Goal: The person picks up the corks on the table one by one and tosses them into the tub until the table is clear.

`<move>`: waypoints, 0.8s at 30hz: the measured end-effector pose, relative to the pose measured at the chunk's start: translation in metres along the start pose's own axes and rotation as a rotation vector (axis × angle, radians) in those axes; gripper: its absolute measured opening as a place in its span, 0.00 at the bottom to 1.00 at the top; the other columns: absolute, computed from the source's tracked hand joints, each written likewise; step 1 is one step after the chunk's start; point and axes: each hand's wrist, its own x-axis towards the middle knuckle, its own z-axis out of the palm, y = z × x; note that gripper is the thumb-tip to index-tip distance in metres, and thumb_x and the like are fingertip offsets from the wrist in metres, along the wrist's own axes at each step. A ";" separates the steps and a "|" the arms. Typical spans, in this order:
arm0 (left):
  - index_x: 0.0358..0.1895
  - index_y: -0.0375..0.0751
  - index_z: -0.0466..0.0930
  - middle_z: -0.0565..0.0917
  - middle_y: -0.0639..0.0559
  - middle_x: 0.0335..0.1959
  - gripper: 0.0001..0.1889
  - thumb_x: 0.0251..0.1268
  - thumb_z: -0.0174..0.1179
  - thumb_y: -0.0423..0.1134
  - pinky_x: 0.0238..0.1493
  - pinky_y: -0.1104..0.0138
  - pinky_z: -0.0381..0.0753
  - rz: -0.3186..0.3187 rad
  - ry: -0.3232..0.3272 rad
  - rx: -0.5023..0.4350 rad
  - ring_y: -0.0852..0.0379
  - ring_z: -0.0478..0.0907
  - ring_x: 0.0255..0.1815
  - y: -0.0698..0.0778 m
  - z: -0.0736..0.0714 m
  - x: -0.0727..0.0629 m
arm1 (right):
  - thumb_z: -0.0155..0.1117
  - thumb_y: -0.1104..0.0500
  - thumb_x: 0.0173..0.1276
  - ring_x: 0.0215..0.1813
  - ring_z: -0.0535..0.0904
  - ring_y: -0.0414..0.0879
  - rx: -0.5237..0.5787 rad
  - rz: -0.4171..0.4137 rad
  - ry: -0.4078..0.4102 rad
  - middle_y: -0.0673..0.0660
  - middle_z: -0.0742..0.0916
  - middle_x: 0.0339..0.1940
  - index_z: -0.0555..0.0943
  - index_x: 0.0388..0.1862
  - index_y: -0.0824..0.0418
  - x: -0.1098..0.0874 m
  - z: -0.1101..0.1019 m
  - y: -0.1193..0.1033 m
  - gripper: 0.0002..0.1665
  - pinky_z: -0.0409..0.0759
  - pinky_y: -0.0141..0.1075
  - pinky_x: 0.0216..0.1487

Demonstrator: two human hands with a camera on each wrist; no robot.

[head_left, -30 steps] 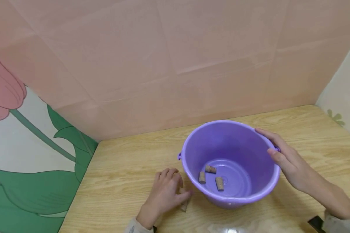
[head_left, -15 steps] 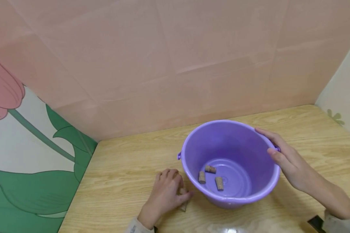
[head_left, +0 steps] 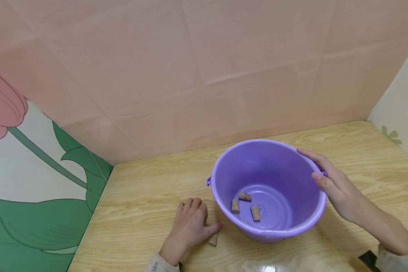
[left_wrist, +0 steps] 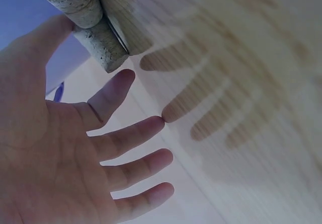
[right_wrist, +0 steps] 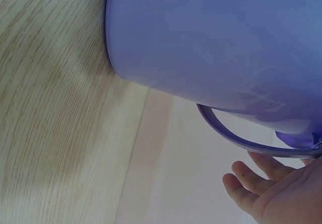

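Note:
A purple bucket stands on the table with three corks inside, one of them a tan cork. My right hand grips its rim, thumb over the near side and fingers on the outside. Left of the bucket, my left hand is low over the wood. In the left wrist view its fingers are spread, and the thumb touches a pair of corks: an upper cork and a lower cork. The index fingertip is just short of the lower one. The head view partly hides this pair.
The wooden table runs back to a pink-covered wall. A tulip-patterned panel borders it on the left, a pale wall on the right. The bucket's handle hangs down beside the right hand.
My left hand has shifted slightly to the left, its thumb a little away from the bucket. My right hand and the bucket stay in place.

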 end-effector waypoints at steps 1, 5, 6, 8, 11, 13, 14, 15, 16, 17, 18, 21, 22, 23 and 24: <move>0.23 0.51 0.70 0.75 0.56 0.35 0.27 0.53 0.60 0.72 0.53 0.54 0.71 0.001 -0.003 -0.001 0.52 0.73 0.48 0.000 0.000 0.000 | 0.38 0.71 0.75 0.61 0.75 0.28 0.001 0.000 -0.002 0.43 0.72 0.72 0.59 0.78 0.61 0.000 0.000 0.000 0.32 0.77 0.19 0.50; 0.24 0.51 0.71 0.76 0.56 0.37 0.27 0.54 0.61 0.71 0.53 0.54 0.71 0.004 -0.019 -0.007 0.53 0.73 0.48 0.000 -0.001 0.000 | 0.38 0.71 0.75 0.61 0.75 0.29 0.005 -0.001 -0.003 0.43 0.72 0.72 0.59 0.78 0.61 0.000 0.000 0.000 0.32 0.77 0.18 0.51; 0.24 0.51 0.71 0.76 0.56 0.37 0.26 0.54 0.61 0.71 0.53 0.54 0.71 0.004 -0.026 -0.011 0.53 0.72 0.48 0.000 -0.002 0.000 | 0.38 0.71 0.75 0.61 0.75 0.29 0.005 -0.001 -0.004 0.43 0.72 0.72 0.59 0.78 0.61 0.000 0.000 0.000 0.32 0.77 0.18 0.51; 0.24 0.51 0.71 0.76 0.56 0.38 0.26 0.55 0.61 0.70 0.54 0.54 0.71 0.003 -0.040 -0.021 0.53 0.72 0.49 -0.001 -0.002 0.000 | 0.37 0.71 0.75 0.61 0.75 0.29 0.003 -0.009 -0.003 0.43 0.72 0.72 0.59 0.78 0.61 0.000 0.000 0.001 0.32 0.77 0.19 0.50; 0.24 0.52 0.71 0.76 0.57 0.39 0.25 0.56 0.62 0.69 0.55 0.53 0.71 0.009 -0.047 -0.038 0.52 0.72 0.51 -0.002 -0.003 -0.001 | 0.38 0.71 0.75 0.62 0.75 0.29 0.000 -0.020 0.002 0.43 0.72 0.73 0.59 0.77 0.62 0.000 0.000 0.001 0.32 0.77 0.18 0.51; 0.25 0.52 0.72 0.76 0.56 0.40 0.23 0.56 0.62 0.67 0.57 0.51 0.71 0.015 -0.035 -0.050 0.52 0.73 0.52 -0.002 -0.003 0.000 | 0.38 0.71 0.75 0.62 0.74 0.29 0.002 -0.020 0.001 0.43 0.72 0.73 0.59 0.77 0.62 0.000 0.000 0.001 0.32 0.76 0.18 0.52; 0.25 0.52 0.72 0.76 0.56 0.40 0.22 0.57 0.62 0.66 0.57 0.51 0.71 0.019 -0.026 -0.055 0.52 0.73 0.52 -0.002 -0.003 0.000 | 0.38 0.71 0.75 0.62 0.74 0.29 0.004 -0.018 0.000 0.43 0.72 0.73 0.59 0.77 0.62 0.000 0.000 0.001 0.32 0.75 0.17 0.53; 0.26 0.52 0.73 0.77 0.56 0.41 0.21 0.57 0.63 0.64 0.58 0.51 0.71 0.025 -0.012 -0.060 0.51 0.73 0.53 -0.003 -0.004 0.001 | 0.38 0.71 0.75 0.63 0.74 0.29 0.004 -0.015 0.000 0.43 0.72 0.73 0.59 0.77 0.62 0.000 0.000 0.000 0.32 0.75 0.17 0.53; 0.27 0.52 0.74 0.78 0.55 0.42 0.20 0.58 0.63 0.63 0.59 0.50 0.71 0.031 0.002 -0.066 0.50 0.74 0.54 -0.003 -0.004 0.001 | 0.38 0.71 0.75 0.63 0.74 0.29 0.006 -0.012 -0.002 0.44 0.72 0.73 0.59 0.77 0.62 0.000 0.000 0.000 0.32 0.75 0.17 0.54; 0.28 0.51 0.75 0.79 0.53 0.45 0.19 0.58 0.63 0.62 0.60 0.49 0.71 0.037 0.016 -0.072 0.50 0.74 0.56 -0.003 -0.004 0.002 | 0.38 0.71 0.75 0.63 0.74 0.29 0.006 -0.010 -0.003 0.44 0.72 0.73 0.59 0.77 0.62 0.000 0.000 0.000 0.32 0.75 0.17 0.54; 0.30 0.51 0.77 0.80 0.52 0.48 0.18 0.59 0.63 0.61 0.61 0.49 0.71 0.042 0.028 -0.079 0.49 0.74 0.57 -0.003 -0.003 0.002 | 0.38 0.71 0.75 0.62 0.74 0.29 0.008 -0.006 -0.004 0.43 0.72 0.73 0.59 0.77 0.61 0.000 0.000 0.000 0.32 0.75 0.17 0.53; 0.37 0.50 0.80 0.80 0.47 0.58 0.16 0.61 0.62 0.59 0.64 0.45 0.69 0.054 0.049 -0.096 0.45 0.73 0.64 -0.004 -0.004 0.004 | 0.38 0.71 0.75 0.62 0.74 0.29 0.010 -0.006 -0.004 0.43 0.72 0.72 0.59 0.77 0.62 0.000 0.000 -0.001 0.32 0.75 0.18 0.53; 0.39 0.50 0.81 0.79 0.45 0.61 0.17 0.61 0.63 0.58 0.65 0.44 0.68 0.056 0.053 -0.100 0.44 0.72 0.66 -0.005 -0.004 0.004 | 0.38 0.71 0.75 0.62 0.75 0.29 0.012 -0.009 -0.004 0.43 0.72 0.72 0.59 0.77 0.62 0.001 0.000 0.000 0.32 0.76 0.18 0.53; 0.41 0.49 0.82 0.78 0.44 0.63 0.17 0.61 0.63 0.58 0.67 0.43 0.68 0.058 0.056 -0.105 0.42 0.71 0.68 -0.005 -0.004 0.005 | 0.38 0.71 0.75 0.62 0.75 0.29 0.012 -0.011 -0.003 0.43 0.72 0.72 0.59 0.77 0.62 0.001 0.000 0.000 0.32 0.76 0.18 0.53; 0.43 0.49 0.82 0.77 0.44 0.65 0.17 0.61 0.63 0.57 0.68 0.41 0.67 0.059 0.059 -0.109 0.41 0.70 0.69 -0.005 -0.005 0.005 | 0.38 0.71 0.75 0.62 0.75 0.29 0.013 -0.013 -0.001 0.43 0.72 0.72 0.59 0.77 0.62 0.001 0.000 0.000 0.32 0.76 0.18 0.53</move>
